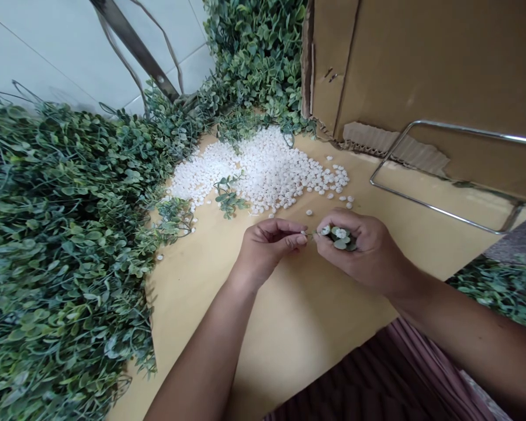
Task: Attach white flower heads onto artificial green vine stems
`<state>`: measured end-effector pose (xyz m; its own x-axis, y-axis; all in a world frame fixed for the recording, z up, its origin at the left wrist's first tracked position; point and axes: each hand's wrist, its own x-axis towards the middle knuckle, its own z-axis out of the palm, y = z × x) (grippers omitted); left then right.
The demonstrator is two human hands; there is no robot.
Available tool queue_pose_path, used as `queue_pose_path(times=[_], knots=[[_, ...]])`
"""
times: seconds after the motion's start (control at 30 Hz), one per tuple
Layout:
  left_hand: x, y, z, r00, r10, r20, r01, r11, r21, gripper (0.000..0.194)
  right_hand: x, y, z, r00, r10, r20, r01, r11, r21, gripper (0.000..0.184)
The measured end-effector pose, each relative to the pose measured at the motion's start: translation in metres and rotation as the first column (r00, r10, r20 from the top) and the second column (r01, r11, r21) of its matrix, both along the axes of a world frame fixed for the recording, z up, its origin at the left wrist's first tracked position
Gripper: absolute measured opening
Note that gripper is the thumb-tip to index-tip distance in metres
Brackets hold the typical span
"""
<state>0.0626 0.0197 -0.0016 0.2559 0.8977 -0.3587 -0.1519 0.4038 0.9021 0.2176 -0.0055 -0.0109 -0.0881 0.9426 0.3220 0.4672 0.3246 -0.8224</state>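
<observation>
My right hand (372,248) is closed round a sprig of artificial green leaves (342,242); small white flowers show among the leaves. Facing it, my left hand (269,248) pinches a tiny white flower (304,233) between thumb and forefinger. The flower is close to the stem end that pokes out of my right fingers; whether they touch I cannot tell. Just beyond both hands lies a wide heap of loose white flower pieces (272,164). A single leafy sprig (231,196) rests at the heap's near edge.
Thick piles of artificial greenery (70,234) cover the left side, with more greenery (258,52) at the back. A large cardboard box (429,76) stands at the back right, a bent metal wire frame (438,207) before it. The work surface (193,327) is yellowish board.
</observation>
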Motion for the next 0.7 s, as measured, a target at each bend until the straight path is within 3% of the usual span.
queue_pose_path(times=[0.7], knots=[[0.0010, -0.0001, -0.0001, 1.000, 0.003, -0.021, -0.003, 1.000, 0.008, 0.021, 0.0004, 0.0011, -0.0004, 0.999, 0.014, 0.030, -0.014, 1.000, -0.021, 0.015]])
